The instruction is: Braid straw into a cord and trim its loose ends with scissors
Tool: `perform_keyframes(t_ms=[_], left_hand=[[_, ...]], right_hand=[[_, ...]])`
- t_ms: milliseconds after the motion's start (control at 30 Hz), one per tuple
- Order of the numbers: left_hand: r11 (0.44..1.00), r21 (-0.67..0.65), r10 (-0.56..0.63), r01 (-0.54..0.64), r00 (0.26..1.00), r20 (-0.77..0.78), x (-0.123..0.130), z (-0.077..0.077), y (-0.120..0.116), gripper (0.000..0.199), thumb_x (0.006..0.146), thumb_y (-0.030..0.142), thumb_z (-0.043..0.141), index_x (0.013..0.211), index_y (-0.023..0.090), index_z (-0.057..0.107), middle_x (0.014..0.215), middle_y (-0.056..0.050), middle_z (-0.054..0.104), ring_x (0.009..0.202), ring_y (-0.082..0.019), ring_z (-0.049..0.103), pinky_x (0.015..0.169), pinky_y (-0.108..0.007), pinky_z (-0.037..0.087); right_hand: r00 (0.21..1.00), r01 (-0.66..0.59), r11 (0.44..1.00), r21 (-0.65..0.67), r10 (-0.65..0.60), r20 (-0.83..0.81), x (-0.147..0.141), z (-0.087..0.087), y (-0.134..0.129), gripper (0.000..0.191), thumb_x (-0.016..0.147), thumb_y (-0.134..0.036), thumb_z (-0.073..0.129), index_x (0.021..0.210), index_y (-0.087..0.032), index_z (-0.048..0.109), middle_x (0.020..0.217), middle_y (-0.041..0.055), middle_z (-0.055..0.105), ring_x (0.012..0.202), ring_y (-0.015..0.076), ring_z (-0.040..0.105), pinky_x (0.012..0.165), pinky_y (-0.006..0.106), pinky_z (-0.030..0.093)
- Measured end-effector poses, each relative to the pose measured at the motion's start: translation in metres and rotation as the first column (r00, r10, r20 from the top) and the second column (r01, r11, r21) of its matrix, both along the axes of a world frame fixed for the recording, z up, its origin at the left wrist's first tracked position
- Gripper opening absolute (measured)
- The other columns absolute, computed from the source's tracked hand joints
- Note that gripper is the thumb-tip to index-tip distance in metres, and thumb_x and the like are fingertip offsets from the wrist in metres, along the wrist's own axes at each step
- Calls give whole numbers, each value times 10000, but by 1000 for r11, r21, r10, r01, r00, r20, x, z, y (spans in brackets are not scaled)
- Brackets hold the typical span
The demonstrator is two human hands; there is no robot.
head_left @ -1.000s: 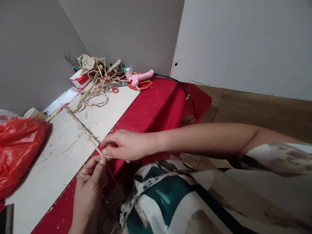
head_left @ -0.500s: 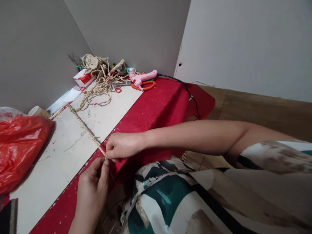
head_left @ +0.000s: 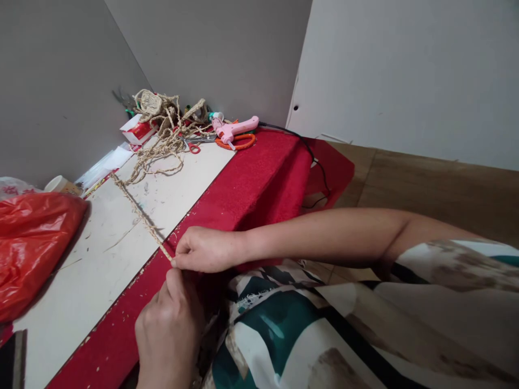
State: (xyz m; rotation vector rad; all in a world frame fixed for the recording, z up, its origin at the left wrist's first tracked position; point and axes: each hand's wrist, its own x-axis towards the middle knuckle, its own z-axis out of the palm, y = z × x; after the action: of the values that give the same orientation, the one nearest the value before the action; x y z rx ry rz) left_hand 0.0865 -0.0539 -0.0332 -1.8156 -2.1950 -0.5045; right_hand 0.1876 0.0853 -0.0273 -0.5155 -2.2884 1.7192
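Observation:
A tan braided straw cord [head_left: 142, 214] runs slantwise from the loose heap of cord [head_left: 164, 154] at the back, over the white board [head_left: 101, 259], to my fingers above the red cloth [head_left: 239, 189]. My right hand [head_left: 206, 248] pinches the cord near its end between thumb and forefinger. Just below it, my left hand [head_left: 170, 319] is closed with its back turned up. Its fingertips meet the cord's end right under the right hand's pinch, and most of its fingers are hidden.
At the back lie a pink glue gun [head_left: 235, 128] with a black cable [head_left: 290, 131], orange-handled scissors [head_left: 243, 142] and a red-and-white box [head_left: 138, 129]. To the left are a red plastic bag [head_left: 36, 237] and a paper cup [head_left: 60, 185]. A dark object [head_left: 12, 359] sits at lower left.
My left hand has turned over from thumb-up to back-up and shifted right, beneath the right hand. The right hand stays pinched on the cord, slightly lower.

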Motion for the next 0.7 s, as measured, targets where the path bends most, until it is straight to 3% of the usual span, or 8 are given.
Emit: perform_keyframes(t_ms=[133,233,367,467,567,700], left_hand=[[994,-37,-111,108,988,-106,12,-2,-6,67,799,241,612,735,228,604,474,-14,481,406,-188,449,440,-282,233],[972,-52,-233,228,961,-151,15,6,-14,82,853,191,563,831,219,637,540,-23,557,456,-185,514,492,-284,324],[974,63,-212,216,975,-67,-13,25,-13,321,878,165,551,1191,212,598,930,-93,709,715,-198,659,587,-264,430],[952,8,-307,307,952,-9,-43,30,5,381,901,162,518,1274,221,572,1229,-122,651,1048,-240,646,792,-294,500],[862,-70,-493,502,862,116,-61,27,26,365,906,132,513,1252,211,599,1267,-113,640,1124,-219,624,915,-300,488],[817,-39,-571,575,817,77,-66,25,41,312,896,112,541,1180,195,643,1142,-113,682,969,-182,678,833,-247,514]], right_hand=[[998,-47,994,-96,51,37,2,2,3,176,748,-201,550,590,-125,562,538,-38,481,516,59,430,463,180,301],[994,-91,982,-166,98,38,3,2,5,155,728,-169,560,581,-118,565,519,-36,503,512,58,449,474,178,316],[988,-150,936,-318,153,-16,4,-1,9,167,775,-159,507,617,-127,550,456,-63,443,430,44,377,434,179,275],[974,-217,880,-423,223,-36,4,-2,15,137,788,-155,488,661,-138,536,424,-92,365,369,41,270,374,181,197],[956,-263,828,-495,293,-18,4,1,23,108,796,-152,497,694,-140,527,414,-117,286,346,39,205,345,167,151],[926,-315,738,-597,377,-23,7,6,35,169,854,-160,441,695,-144,494,427,-131,235,337,26,129,340,150,94]])
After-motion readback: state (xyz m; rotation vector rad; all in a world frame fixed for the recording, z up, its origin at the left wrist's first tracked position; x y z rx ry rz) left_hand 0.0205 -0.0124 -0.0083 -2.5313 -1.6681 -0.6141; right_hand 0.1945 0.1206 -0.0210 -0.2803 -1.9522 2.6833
